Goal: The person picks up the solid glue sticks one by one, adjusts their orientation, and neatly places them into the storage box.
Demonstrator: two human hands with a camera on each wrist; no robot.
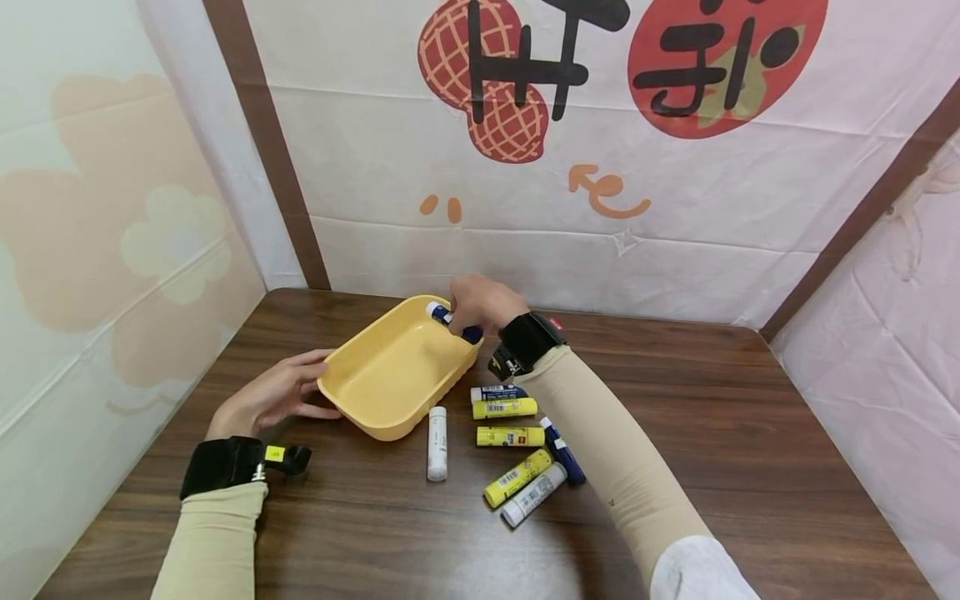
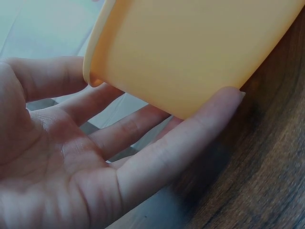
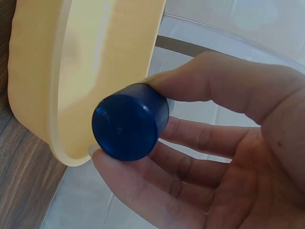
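Observation:
A yellow plastic tray [image 1: 375,400] sits on the brown wooden table [image 1: 750,467]. My left hand [image 1: 273,392] lies at the tray's left corner, its straight fingers [image 2: 190,138] touching the tray's outer wall [image 2: 190,52]. My right hand [image 1: 480,302] hovers over the tray's far right rim and pinches a glue stick [image 1: 453,322] with a blue cap [image 3: 129,121]. The tray's rim [image 3: 62,95] shows just left of that cap. The tray's inside looks bare.
Several glue sticks lie on the table right of the tray: a white one [image 1: 437,443], yellow ones [image 1: 504,408] [image 1: 510,436] [image 1: 517,477], a blue one [image 1: 564,452]. White sheets with printed figures wall the table in at the back and both sides.

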